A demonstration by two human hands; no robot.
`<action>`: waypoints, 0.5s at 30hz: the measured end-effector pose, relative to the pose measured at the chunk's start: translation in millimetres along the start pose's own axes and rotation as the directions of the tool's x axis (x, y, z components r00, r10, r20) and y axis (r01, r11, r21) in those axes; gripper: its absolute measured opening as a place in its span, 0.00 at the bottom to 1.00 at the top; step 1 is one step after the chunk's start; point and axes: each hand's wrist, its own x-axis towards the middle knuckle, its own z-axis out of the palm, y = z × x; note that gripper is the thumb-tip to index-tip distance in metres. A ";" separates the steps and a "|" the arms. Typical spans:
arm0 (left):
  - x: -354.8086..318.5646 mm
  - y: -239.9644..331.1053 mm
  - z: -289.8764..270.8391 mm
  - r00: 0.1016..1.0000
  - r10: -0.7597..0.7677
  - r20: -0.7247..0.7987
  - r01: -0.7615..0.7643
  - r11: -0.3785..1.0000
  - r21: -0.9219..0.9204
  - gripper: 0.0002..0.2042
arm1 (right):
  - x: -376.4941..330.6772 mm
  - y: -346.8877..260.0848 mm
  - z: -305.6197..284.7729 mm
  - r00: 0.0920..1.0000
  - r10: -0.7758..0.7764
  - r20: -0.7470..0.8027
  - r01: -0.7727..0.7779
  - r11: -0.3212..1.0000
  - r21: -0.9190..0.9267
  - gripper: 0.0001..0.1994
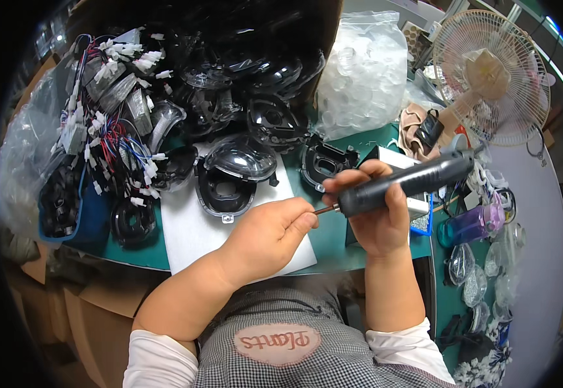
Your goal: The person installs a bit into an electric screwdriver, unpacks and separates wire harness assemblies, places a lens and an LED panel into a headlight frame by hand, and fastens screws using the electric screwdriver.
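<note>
My right hand point(385, 223) is wrapped round a black electric screwdriver point(411, 184), its body slanting up to the right. The thin bit point(324, 210) points left, and my left hand point(265, 236) pinches its end between thumb and fingers. Whether a screw is at that end is hidden by the fingers. Just beyond my left hand, a black lamp housing point(224, 205) with a clear domed lens point(242, 158) lies on a white sheet point(181, 239). A second black housing point(307, 169) sits behind the screwdriver tip, on the green table point(330, 242).
Wires with white connectors point(116, 139) are heaped at left, above a blue bin point(94, 216) of black parts. More lamp parts point(271, 119) fill the back. A clear bag point(362, 74), a fan point(488, 71), a screw tray point(422, 223) and a purple-teal bottle point(472, 223) stand right.
</note>
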 end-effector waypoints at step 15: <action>-5.7 0.2 -15.5 0.989 0.137 -0.062 -0.118 0.963 0.244 0.06 | -20.6 3.5 -18.0 0.988 0.124 0.089 -0.122 0.992 -0.022 0.21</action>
